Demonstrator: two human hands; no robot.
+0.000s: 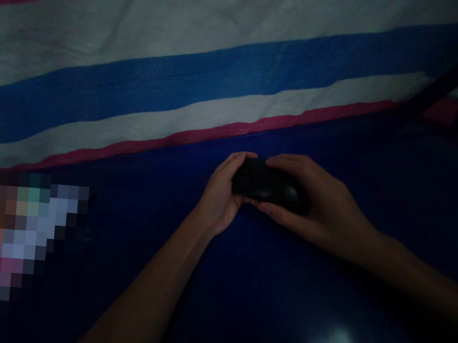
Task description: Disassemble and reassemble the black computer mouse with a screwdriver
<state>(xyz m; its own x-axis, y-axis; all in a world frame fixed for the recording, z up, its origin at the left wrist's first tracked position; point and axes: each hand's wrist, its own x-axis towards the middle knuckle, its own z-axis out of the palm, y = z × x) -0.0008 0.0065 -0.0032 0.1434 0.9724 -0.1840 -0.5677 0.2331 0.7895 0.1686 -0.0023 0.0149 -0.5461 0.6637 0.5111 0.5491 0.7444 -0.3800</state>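
A black computer mouse [271, 184], smooth and rounded, is held between both hands over a dark blue surface [219, 292]. My left hand [225, 195] grips its left end, with the thumb on the near upper edge and the other fingers mostly hidden behind and beneath it. My right hand [322, 200] wraps the right end, its fingers along the far side and its thumb along the near side. Dim light hides the finer details of the mouse. Whether it touches the surface below, I cannot tell.
Behind the surface hangs a striped sheet [180, 86] in white, blue and pink. Dark bars [442, 82] slant at the upper right. A pixelated, light-coloured item [12, 249] lies at the left edge. A bright reflection shows at the lower right.
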